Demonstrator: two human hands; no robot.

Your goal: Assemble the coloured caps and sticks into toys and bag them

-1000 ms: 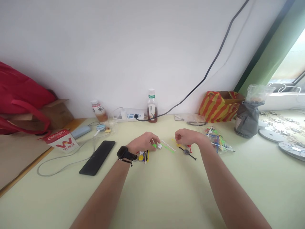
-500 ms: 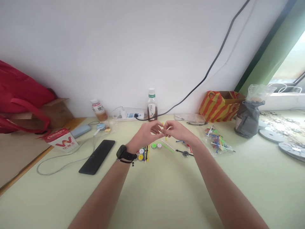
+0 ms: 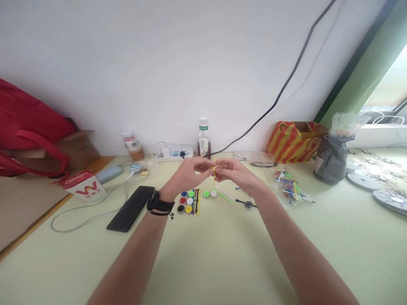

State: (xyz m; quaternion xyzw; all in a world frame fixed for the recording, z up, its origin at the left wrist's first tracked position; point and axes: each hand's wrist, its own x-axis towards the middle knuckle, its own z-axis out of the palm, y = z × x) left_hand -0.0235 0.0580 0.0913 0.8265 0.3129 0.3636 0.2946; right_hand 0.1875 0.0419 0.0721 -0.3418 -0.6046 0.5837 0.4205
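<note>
My left hand (image 3: pixel 190 174) and my right hand (image 3: pixel 237 174) meet above the table, fingertips pinched around a thin yellow plastic stick (image 3: pixel 214 180). The stick stands roughly upright between them; its middle is partly hidden by the fingers. Below my left hand lie small round pieces with coloured tops, among them a yellow one (image 3: pixel 188 209) and a black one (image 3: pixel 181 209), beside a row of coloured sticks (image 3: pixel 196 203). A green round piece (image 3: pixel 206 194) and a white one (image 3: pixel 213 194) sit under the hands. To their right are a green stick (image 3: pixel 225 197) and a clear disc (image 3: pixel 248 205) with a black arrow.
A clear bag of coloured plastic parts (image 3: pixel 291 186) lies right. Behind stand a dark drink bottle (image 3: pixel 204 137), a power strip (image 3: pixel 178 152), a striped bag (image 3: pixel 292 142) and a grey bag (image 3: pixel 331 159). A black phone-like slab (image 3: pixel 131 209) and a red-white box (image 3: pixel 84 186) are left.
My hands have drawn closer together around the yellow stick, which now stands straighter. My left wrist has shifted left, uncovering more of the round pieces.
</note>
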